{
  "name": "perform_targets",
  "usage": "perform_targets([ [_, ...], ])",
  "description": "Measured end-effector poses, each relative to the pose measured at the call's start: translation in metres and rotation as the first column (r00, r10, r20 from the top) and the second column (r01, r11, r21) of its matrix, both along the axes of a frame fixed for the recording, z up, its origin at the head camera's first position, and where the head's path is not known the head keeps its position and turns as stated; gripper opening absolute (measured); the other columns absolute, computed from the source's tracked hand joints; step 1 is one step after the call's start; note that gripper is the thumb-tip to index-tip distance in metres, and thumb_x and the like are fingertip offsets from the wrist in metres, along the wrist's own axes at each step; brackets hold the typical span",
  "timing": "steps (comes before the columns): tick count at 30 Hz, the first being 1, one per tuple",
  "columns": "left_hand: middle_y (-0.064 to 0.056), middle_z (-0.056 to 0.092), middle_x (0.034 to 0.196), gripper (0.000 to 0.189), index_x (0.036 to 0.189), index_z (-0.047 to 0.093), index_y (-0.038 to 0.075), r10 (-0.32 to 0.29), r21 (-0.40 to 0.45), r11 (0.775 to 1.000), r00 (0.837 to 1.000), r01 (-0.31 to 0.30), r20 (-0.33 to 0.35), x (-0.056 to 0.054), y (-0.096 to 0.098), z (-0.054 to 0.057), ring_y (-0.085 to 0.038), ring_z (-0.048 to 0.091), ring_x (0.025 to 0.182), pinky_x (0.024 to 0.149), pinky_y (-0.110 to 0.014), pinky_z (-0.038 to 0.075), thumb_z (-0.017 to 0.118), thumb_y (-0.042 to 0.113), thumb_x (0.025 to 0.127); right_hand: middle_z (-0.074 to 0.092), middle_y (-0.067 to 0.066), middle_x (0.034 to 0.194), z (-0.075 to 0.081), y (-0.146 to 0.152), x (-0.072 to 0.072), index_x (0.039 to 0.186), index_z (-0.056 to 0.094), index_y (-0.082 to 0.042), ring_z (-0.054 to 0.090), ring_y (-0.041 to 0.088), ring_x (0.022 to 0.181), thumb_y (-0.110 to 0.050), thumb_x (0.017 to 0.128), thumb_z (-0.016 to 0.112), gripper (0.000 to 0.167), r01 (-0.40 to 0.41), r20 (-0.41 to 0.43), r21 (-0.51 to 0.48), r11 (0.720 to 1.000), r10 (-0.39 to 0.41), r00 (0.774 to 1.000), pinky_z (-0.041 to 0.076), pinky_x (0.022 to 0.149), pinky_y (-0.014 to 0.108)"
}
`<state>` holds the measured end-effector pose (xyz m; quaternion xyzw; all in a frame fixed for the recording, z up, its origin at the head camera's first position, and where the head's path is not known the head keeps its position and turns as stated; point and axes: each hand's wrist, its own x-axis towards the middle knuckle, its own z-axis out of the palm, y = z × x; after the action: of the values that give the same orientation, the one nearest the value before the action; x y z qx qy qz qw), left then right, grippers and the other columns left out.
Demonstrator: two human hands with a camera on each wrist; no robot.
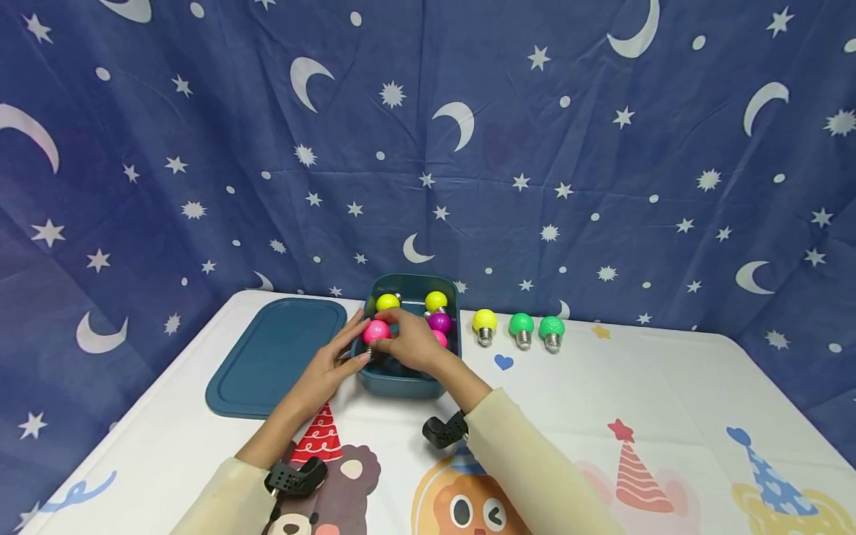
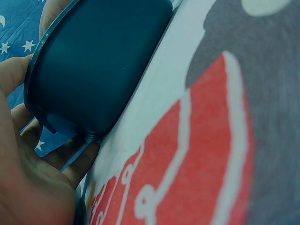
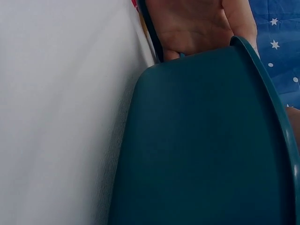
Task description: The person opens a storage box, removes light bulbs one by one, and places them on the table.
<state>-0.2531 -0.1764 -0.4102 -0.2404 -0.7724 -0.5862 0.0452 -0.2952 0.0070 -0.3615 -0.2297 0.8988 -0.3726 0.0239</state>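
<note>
Dark blue cloth (image 1: 495,89) with white moons and stars hangs behind a white surface (image 1: 575,401) printed with cartoon figures. On it stands a blue-green box (image 1: 401,386), its lid (image 1: 281,357) lying off to the left. Work on the bulbs looks partway through: two yellow bulbs (image 1: 388,302), a purple bulb (image 1: 439,322) and a partly hidden pink bulb (image 1: 441,338) sit in the box's far and right parts, while a single yellow bulb (image 1: 484,323) and two green bulbs (image 1: 521,325) stand outside to the right, so it hardly seems finished. The held pink bulb (image 1: 377,333) is at the box's left side; whether it touches the bottom cannot be told. It lies between the thumb and fingers of the right hand (image 1: 416,342), pinched there, and just beside the left hand (image 1: 325,373), whose fingers spread against the box's left end.
</note>
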Motion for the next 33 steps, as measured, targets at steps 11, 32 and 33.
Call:
perform_targets([
  [11,-0.004,0.015,0.159,0.058,0.148,0.036,0.007,0.004,-0.005,1.0,1.0,-0.004,0.001,0.0,0.001,0.001,-0.029,0.011,0.144,0.108,-0.06,0.021,0.058,0.016,0.095,0.062,0.009,0.122,0.002,0.004,0.001,0.13,0.057,-0.007,0.06,0.025,0.104,-0.024,0.086,0.073,0.049,-0.031,0.0,-0.005,1.0,0.031,1.0,0.052,0.087,0.034],
  [32,-0.006,0.014,0.159,0.058,0.149,0.034,0.009,-0.006,-0.005,1.0,1.0,0.006,-0.021,0.001,0.001,0.0,-0.029,0.01,0.144,0.109,-0.06,0.018,0.057,0.013,0.096,0.057,0.004,0.117,0.035,0.074,0.018,0.133,0.057,-0.019,0.06,0.023,0.093,-0.022,0.089,0.069,0.046,0.063,0.013,-0.324,0.944,-0.062,0.998,0.056,0.075,0.035],
  [33,-0.007,0.013,0.159,0.058,0.149,0.034,0.009,-0.004,-0.007,1.0,1.0,0.004,-0.023,0.001,0.001,0.0,-0.03,0.01,0.144,0.109,-0.061,0.019,0.057,0.013,0.096,0.057,0.005,0.117,0.036,0.078,0.019,0.134,0.057,-0.019,0.06,0.023,0.092,-0.021,0.089,0.068,0.046,0.064,0.013,-0.341,0.938,-0.064,0.998,0.056,0.076,0.036],
])
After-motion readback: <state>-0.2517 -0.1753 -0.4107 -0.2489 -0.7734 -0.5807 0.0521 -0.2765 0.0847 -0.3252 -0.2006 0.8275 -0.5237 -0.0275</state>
